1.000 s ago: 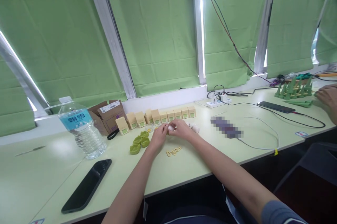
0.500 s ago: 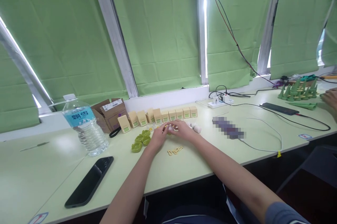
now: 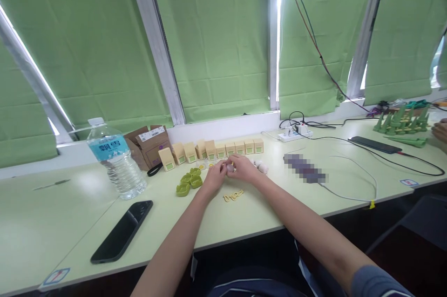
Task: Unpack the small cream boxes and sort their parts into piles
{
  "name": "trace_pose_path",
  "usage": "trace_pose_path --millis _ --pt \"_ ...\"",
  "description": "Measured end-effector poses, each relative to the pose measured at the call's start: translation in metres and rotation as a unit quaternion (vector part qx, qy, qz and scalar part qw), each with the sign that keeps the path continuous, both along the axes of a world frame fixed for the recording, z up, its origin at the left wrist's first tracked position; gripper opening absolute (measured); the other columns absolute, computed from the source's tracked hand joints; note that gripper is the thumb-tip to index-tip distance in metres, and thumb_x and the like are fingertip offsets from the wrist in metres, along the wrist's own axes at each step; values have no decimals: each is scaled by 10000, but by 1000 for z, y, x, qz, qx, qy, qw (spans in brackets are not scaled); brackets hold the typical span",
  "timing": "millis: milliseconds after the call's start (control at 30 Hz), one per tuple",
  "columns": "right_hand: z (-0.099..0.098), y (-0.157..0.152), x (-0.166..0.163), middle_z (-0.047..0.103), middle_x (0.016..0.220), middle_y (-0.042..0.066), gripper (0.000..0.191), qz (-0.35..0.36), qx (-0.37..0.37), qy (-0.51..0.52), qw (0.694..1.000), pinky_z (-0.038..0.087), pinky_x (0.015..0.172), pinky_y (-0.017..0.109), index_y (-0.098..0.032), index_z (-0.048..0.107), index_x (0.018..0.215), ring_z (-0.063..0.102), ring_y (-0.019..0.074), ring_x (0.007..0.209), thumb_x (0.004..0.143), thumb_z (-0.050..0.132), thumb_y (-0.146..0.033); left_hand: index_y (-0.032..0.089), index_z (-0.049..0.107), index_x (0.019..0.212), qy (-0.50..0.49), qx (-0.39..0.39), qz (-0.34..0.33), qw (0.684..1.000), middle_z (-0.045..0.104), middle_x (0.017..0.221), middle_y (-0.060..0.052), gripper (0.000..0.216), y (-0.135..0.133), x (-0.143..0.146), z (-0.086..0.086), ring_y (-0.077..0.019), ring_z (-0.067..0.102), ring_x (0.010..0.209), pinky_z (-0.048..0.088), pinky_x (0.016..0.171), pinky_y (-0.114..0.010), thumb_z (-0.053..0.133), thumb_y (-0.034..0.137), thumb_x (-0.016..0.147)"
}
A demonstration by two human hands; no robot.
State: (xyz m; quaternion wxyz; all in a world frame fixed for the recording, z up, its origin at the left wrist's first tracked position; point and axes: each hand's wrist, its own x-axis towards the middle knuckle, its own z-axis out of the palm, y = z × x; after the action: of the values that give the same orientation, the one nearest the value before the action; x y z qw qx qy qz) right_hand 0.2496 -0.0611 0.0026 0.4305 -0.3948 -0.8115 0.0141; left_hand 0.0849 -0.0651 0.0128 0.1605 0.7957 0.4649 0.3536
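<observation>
My left hand (image 3: 215, 175) and my right hand (image 3: 242, 169) meet over the table, fingertips together. Between them is a small pale grey-pink rounded piece (image 3: 230, 168), pinched from both sides; its exact kind is too small to make out. Just right of my right hand lie several whitish rounded lumps (image 3: 261, 166). Left of my left hand sit several green cup-like shapes (image 3: 189, 180). Yellow loop-like pieces (image 3: 233, 195) lie on the near side of my hands. Small clear items with yellow parts (image 3: 202, 165) show partly behind my left hand.
A row of small tan boxes (image 3: 210, 149) with green labels stands behind. To the left are a water bottle (image 3: 117, 159), an open carton (image 3: 149, 145) and a black phone (image 3: 122, 232). Rightward lie a power strip (image 3: 295, 135), cables, another phone (image 3: 375, 144) and green spiky pieces (image 3: 401, 121); another person's hand (image 3: 440, 130) shows.
The view has shifted slightly. My fingers have moved a little, and the pale rounded piece between them now shows more clearly.
</observation>
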Motion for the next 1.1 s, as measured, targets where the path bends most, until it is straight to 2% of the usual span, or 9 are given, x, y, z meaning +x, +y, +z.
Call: trace_pose_path --millis 133,233,400,500,667,767,867,967,1100 --pt "2 -5 0 635 859 26 121 -3 -10 38 999 432 700 269 -197 618 859 566 152 749 746 659 -208 232 693 1134 -43 -12 -17 999 727 1014 -55 399 2 -4 -4 -215 638 913 469 841 -328 397 420 945" --pt "0 -4 0 661 873 21 136 -3 -34 85 996 454 702 274 -199 618 870 586 147 749 759 663 -262 223 654 1201 -106 -59 -44 992 699 1096 -75 468 6 -8 -6 -215 629 960 498 818 -323 398 515 940" --pt "0 -2 2 689 878 28 163 -1 -81 163 983 502 672 263 -194 629 893 635 149 766 780 643 -311 189 594 1261 -193 -116 -99 969 662 1166 -109 516 11 -5 -9 -197 633 979 535 788 -306 474 545 907" --pt "2 -2 2 691 862 38 169 -1 -82 181 980 524 664 268 -187 628 879 649 158 777 780 642 -324 155 607 1226 -229 -104 -93 963 685 1091 -109 549 13 1 -10 -189 647 918 538 810 -324 507 571 881" --pt "3 -3 -1 673 840 30 166 -3 -73 194 978 545 665 281 -187 591 839 646 156 753 752 653 -314 156 635 1169 -245 -78 -64 964 686 1112 -115 527 13 4 -11 -211 652 971 547 820 -338 480 576 891" --pt "3 -4 -1 657 859 29 165 7 -82 222 972 558 641 268 -194 567 831 651 160 785 748 653 -307 173 635 1157 -278 -93 -48 955 685 1096 -99 507 15 -1 -11 -193 673 865 562 782 -352 419 566 921" --pt "5 -1 5 655 915 42 178 14 -77 258 963 578 666 275 -193 579 871 649 162 831 775 638 -331 172 629 1155 -288 -111 -26 951 685 1005 -80 507 18 -8 -11 -172 677 736 564 745 -353 436 574 912" --pt "8 7 23 657 1014 74 227 -25 -45 276 960 583 724 306 -187 615 973 639 169 864 822 600 -356 172 629 1152 -265 -111 -6 958 673 942 -67 517 19 -11 -12 -168 680 717 552 718 -329 449 586 901" --pt "8 18 57 637 1146 112 297 -147 -3 227 963 519 911 385 -189 632 1120 615 207 975 895 499 -330 190 633 1150 -212 -104 -10 972 670 932 -57 502 16 -8 -14 -173 682 740 538 709 -308 444 584 902"
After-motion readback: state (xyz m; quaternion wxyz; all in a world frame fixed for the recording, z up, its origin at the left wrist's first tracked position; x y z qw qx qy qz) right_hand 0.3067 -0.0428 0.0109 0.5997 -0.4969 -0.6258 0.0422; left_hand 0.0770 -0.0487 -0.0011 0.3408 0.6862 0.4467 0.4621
